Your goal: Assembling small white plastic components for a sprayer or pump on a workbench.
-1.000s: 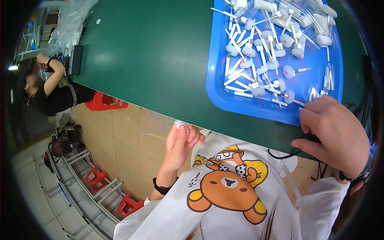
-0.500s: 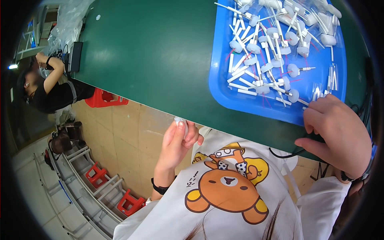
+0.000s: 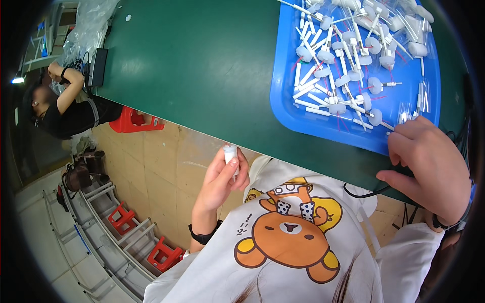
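Note:
My left hand (image 3: 225, 174) is closed around a small white cylinder (image 3: 231, 153), held upright just off the table's near edge. Its paler top end shows above my fingers. My right hand (image 3: 427, 159) hovers by the near right corner of a blue tray (image 3: 283, 108), fingers curled and thumb held apart; I see nothing between them. Close to those fingers, clear tubes (image 3: 405, 112) lie in the tray. White rods (image 3: 317, 111) and pale discs on thin stems with red threads (image 3: 375, 86) fill much of it.
The green table (image 3: 192, 65) runs to the far left, with a black box (image 3: 97, 67) at its edge. A black cable (image 3: 366, 194) hangs near my right hand. At left sit a person (image 3: 65, 101), a red stool (image 3: 132, 121) and a ladder (image 3: 108, 222).
The white cylinder in my left hand has turned more upright and shows more of its side. My right hand stays near the tray corner; the whole view has shifted slightly.

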`<state>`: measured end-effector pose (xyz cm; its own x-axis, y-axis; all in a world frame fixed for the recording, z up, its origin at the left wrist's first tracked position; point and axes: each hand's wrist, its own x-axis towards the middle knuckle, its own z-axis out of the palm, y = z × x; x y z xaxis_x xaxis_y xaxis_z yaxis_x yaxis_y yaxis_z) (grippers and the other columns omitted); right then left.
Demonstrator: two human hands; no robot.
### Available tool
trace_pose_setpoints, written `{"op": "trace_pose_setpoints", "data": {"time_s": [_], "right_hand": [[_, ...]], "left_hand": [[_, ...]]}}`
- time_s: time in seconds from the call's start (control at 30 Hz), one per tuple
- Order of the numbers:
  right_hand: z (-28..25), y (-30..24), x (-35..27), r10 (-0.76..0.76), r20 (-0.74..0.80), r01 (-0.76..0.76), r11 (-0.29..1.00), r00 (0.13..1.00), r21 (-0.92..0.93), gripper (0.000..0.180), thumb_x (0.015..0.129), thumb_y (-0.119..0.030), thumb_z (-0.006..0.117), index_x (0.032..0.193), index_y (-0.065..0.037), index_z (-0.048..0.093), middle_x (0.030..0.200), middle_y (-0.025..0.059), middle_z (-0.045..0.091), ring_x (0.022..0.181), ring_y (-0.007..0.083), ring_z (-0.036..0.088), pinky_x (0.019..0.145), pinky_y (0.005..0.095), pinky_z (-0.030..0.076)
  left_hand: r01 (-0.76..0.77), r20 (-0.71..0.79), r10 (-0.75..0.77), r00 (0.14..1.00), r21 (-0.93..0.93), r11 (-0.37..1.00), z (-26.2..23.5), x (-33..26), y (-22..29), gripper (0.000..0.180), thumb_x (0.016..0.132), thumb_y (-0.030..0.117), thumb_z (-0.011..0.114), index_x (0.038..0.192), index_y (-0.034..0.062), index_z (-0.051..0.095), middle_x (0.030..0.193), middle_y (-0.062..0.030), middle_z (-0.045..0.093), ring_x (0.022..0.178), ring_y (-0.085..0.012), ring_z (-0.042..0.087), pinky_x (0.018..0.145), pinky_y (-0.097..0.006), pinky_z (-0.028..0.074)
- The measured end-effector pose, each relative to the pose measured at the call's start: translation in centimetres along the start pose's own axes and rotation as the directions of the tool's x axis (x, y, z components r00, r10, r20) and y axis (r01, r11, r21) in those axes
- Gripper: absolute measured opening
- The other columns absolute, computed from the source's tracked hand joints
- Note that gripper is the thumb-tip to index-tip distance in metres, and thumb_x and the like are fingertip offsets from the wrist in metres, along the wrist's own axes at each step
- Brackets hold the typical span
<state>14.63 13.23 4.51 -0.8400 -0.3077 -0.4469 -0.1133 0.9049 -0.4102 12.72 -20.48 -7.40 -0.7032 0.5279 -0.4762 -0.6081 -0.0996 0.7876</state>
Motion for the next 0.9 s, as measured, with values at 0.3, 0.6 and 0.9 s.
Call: {"op": "trace_pose_setpoints", "data": {"time_s": [0.3,0.6,0.9], "right_hand": [[-0.5,-0.1,0.1,0.028,0.042,-0.029,0.999,0.999,0.024,0.028,0.063,-0.012,0.077,0.068,-0.006,0.05,0.067,0.0089,0.053,0.071,0.0273,0.052,0.068,0.0351,0.04],[0.1,-0.3,-0.1,0.025,-0.001,-0.025,1.0,1.0,-0.018,0.029,0.063,-0.012,0.076,0.067,-0.005,0.049,0.066,0.0089,0.052,0.071,0.0286,0.052,0.068,0.0353,0.04],[0.3,-0.2,-0.2,0.012,-0.034,-0.014,0.999,0.999,-0.035,0.028,0.064,-0.013,0.075,0.067,-0.005,0.048,0.066,0.0091,0.052,0.07,0.029,0.052,0.068,0.0361,0.04]], "left_hand": [[0.083,-0.012,-0.083,0.997,0.166,0.983,0.7,0.9,1.9,0.013,0.1,0.015,0.035,0.105,0.0043,0.039,0.062,0.0025,0.034,0.048,-0.0049,0.029,0.049,-0.025,0.043],[-0.03,-0.119,0.043,0.992,0.108,0.994,2.1,0.9,0.1,0.015,0.099,0.016,0.036,0.108,0.0035,0.039,0.062,0.0018,0.036,0.046,-0.0056,0.032,0.055,-0.029,0.048],[-0.137,-0.232,0.142,0.962,0.038,0.99,0.3,-0.1,-0.1,0.029,0.099,0.025,0.036,0.12,0.0046,0.041,0.079,-0.0077,0.05,0.063,-0.0147,0.049,0.077,-0.038,0.048]]}}
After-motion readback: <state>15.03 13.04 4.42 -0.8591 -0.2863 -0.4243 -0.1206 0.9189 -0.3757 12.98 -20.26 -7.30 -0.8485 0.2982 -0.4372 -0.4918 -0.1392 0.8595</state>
